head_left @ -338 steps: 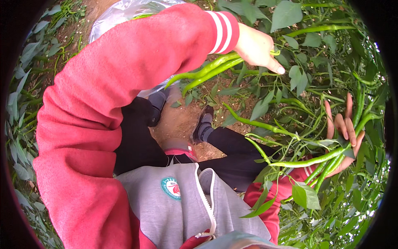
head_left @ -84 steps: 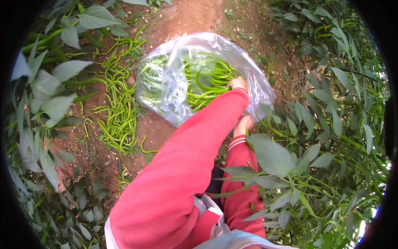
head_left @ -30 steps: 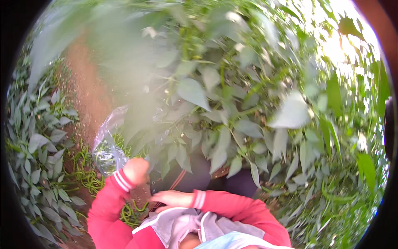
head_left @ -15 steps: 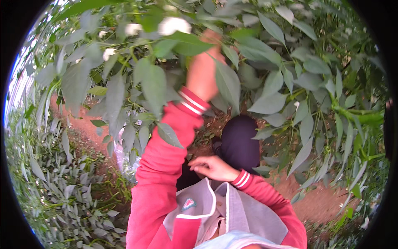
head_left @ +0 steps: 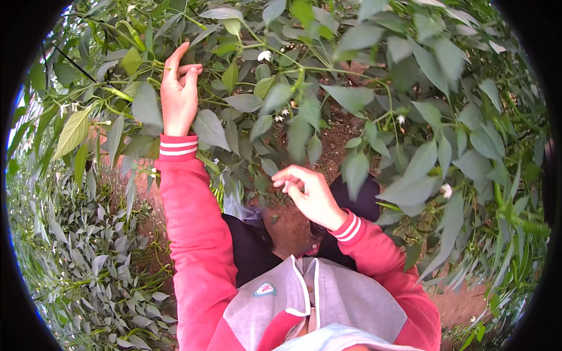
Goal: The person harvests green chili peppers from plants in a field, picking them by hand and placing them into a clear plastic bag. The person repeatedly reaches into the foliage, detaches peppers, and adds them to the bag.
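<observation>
My left hand (head_left: pixel 178 93) reaches up into the pepper plant at the upper left. Its fingers are stretched out beside a stem and leaves, the thumb stands apart, and no object shows in it. Just above and left of it hang slim green chili peppers (head_left: pixel 137 36). Another pale green pepper (head_left: pixel 117 93) lies to its left, past a broad leaf (head_left: pixel 146 105). My right hand (head_left: pixel 308 192) hovers over my lap with loosely bent fingers, apart from each other and empty. Leaves of the plant (head_left: pixel 355 169) hang close to its right.
A clear plastic bag (head_left: pixel 239 206) with something green at its mouth stands on the ground between my arms. Leafy branches with small white flowers (head_left: pixel 264 55) spread across the front and right. Another row of plants (head_left: pixel 99 263) lies at the lower left, beyond reddish soil (head_left: pixel 153 202).
My left hand has moved leftward, out from behind leaves at the middle. My right hand has risen slightly from my lap. The view has shifted, and the bag shows more.
</observation>
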A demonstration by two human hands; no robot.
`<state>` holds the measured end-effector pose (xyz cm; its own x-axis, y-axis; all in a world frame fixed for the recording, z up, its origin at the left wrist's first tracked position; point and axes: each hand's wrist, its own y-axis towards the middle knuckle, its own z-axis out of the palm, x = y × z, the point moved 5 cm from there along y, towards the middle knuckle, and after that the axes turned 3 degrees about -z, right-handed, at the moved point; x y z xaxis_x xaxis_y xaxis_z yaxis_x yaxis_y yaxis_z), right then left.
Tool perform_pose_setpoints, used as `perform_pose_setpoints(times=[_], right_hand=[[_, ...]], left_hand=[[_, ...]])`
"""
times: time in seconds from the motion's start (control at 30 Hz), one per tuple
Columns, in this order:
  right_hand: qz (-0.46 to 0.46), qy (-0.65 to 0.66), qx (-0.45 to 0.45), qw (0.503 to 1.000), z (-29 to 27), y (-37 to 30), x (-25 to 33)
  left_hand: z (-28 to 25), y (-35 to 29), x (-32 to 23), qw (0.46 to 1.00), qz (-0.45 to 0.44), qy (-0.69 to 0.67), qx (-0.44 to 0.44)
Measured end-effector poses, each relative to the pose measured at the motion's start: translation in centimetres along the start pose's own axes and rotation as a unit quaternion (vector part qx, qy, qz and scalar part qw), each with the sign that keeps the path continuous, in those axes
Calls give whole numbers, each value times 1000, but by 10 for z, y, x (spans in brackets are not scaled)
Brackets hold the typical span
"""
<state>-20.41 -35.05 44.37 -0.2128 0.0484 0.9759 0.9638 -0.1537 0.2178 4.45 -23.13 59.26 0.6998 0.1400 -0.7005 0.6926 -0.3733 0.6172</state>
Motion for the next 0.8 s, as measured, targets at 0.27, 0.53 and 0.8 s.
perform_pose_setpoints(times=[0.27,0.53,0.8], right_hand=[[-117,-131,65,982,30,60,22],[-149,-232,55,960,51,91,20],[-174,-160,-199,951,-86,174,73]], left_hand=[[-30,10,36,998,-10,-54,26],[-31,7,31,994,4,-95,50],[-35,11,45,993,25,-103,54]])
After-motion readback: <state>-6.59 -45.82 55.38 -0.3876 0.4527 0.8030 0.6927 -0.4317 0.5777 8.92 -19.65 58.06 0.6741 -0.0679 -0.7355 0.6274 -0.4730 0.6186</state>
